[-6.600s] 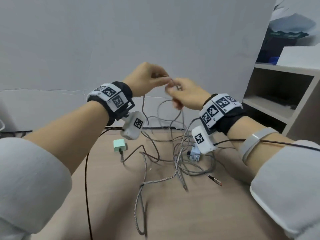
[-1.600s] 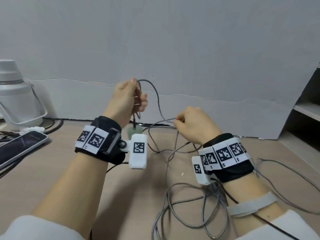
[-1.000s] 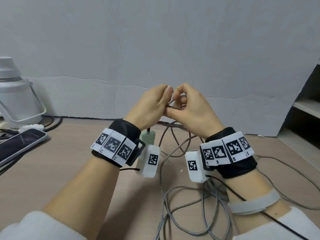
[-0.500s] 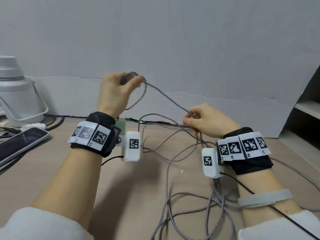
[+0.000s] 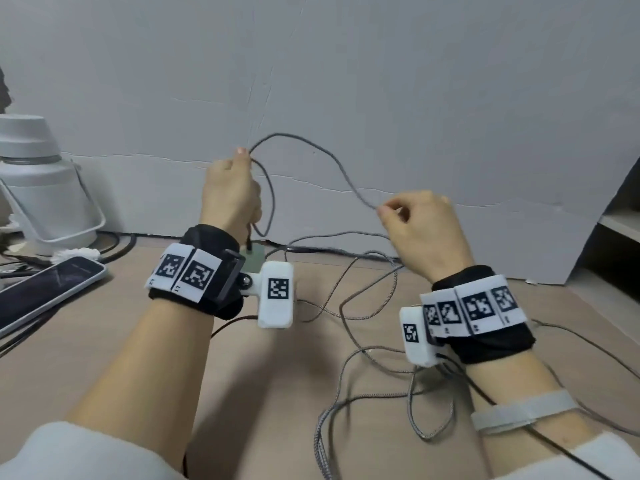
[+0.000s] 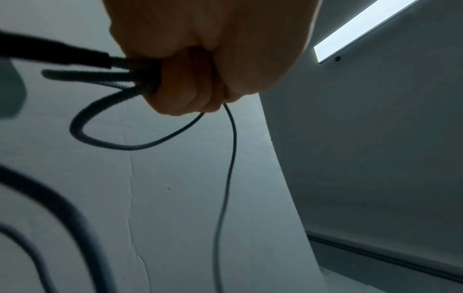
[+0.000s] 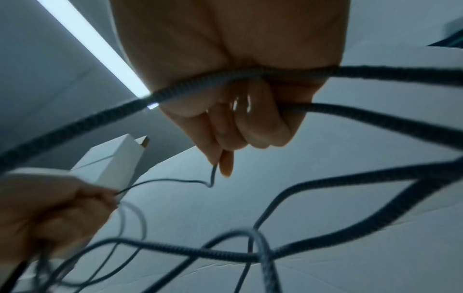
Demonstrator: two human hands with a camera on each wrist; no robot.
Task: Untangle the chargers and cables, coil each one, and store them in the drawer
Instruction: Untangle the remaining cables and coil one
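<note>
While several loops of one grey braided cable are gathered in the clenched left hand, raised at centre left above the table, a free stretch of the same cable is pinched between thumb and forefinger of the right hand, further right and slightly lower. Between the two hands the cable is arched upward against the pale wall. A mint-green charger block is partly seen just beyond the left wrist. Coiling of this first cable is judged to be under way and unfinished. On the table, below and right of the wrists, a loose heap of remaining cables is left tangled; no finished coil is seen, and the drawer is not in view, so storing is judged not yet begun. The cables are thin, flexible and woven in texture, as shown in the wrist views. At far left a white lidded container and a dark-screened phone are seen.
</note>
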